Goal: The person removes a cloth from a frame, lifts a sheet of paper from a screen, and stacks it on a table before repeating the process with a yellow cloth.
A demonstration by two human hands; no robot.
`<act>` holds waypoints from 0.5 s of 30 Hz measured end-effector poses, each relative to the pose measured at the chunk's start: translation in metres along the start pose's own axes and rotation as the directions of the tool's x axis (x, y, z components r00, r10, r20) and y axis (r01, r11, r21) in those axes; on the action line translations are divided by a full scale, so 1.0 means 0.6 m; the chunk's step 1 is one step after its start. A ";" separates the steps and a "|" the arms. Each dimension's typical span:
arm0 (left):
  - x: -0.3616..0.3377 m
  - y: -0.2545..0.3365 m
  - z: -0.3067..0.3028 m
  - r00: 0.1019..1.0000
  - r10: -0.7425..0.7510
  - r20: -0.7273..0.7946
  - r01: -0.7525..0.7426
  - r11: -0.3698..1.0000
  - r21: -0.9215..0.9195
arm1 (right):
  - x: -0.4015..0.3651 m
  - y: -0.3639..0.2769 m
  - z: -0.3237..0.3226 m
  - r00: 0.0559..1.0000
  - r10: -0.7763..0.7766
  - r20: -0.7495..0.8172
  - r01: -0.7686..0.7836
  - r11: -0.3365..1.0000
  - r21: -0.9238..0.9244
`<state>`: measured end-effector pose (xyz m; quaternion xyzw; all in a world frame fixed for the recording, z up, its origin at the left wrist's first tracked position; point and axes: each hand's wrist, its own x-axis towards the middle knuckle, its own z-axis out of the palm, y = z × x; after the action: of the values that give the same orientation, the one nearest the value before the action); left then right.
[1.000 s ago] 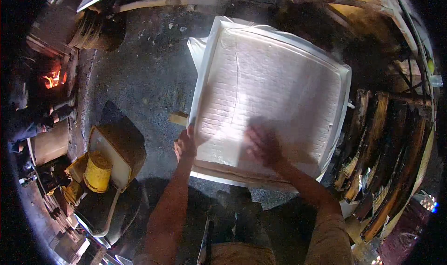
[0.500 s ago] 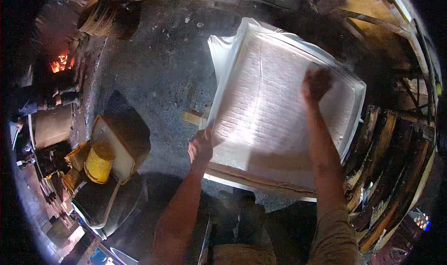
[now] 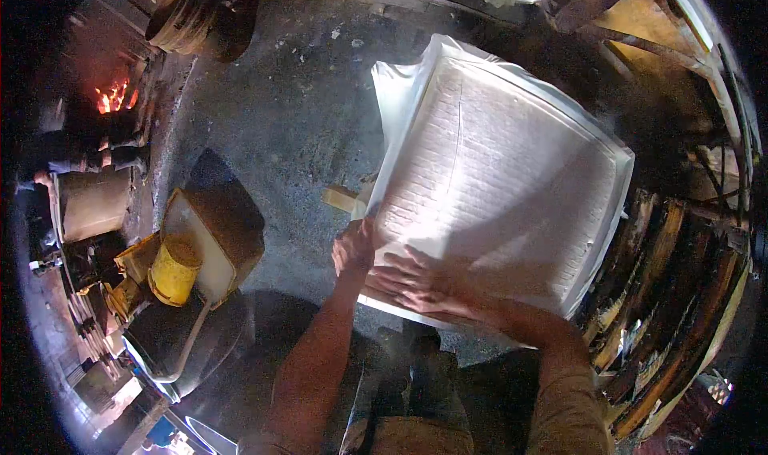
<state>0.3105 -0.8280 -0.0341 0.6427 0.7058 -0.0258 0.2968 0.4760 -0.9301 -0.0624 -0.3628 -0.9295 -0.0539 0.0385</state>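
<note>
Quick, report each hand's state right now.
Left hand: closed, gripping the left edge of the white frame.
Right hand: open, fingers spread flat on the frame's near edge.

left hand [image 3: 354,247] + right hand [image 3: 412,283]: 2 | white tray [image 3: 512,159]: 1 | yellow can [image 3: 172,273]: 1 | fire [image 3: 112,99]: 1

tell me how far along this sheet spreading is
Done: the white sheet covers the whole square tray. In hand: left hand grips the tray's near-left edge, right hand presses flat on the sheet's near edge. Left: a long crease on the left side, loose cloth at the far-left corner.
</note>
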 end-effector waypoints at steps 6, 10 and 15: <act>0.002 -0.011 0.005 0.979 0.177 -0.106 -0.184 0.981 -0.064 | 0.013 0.222 -0.002 0.884 0.467 0.012 -0.455 0.855 0.248; 0.003 0.005 -0.003 1.000 -0.019 -0.013 0.018 0.999 -0.048 | 0.050 0.212 -0.016 0.724 0.689 -0.037 -0.659 0.706 0.260; -0.002 0.014 -0.016 0.998 -0.044 0.047 0.047 0.995 -0.082 | 0.033 0.021 -0.018 0.980 0.194 0.034 -0.172 0.755 0.633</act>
<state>0.3145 -0.8236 -0.0225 0.6128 0.7139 -0.0176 0.3385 0.4704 -0.9093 -0.0486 -0.4168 -0.8527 0.2595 0.1787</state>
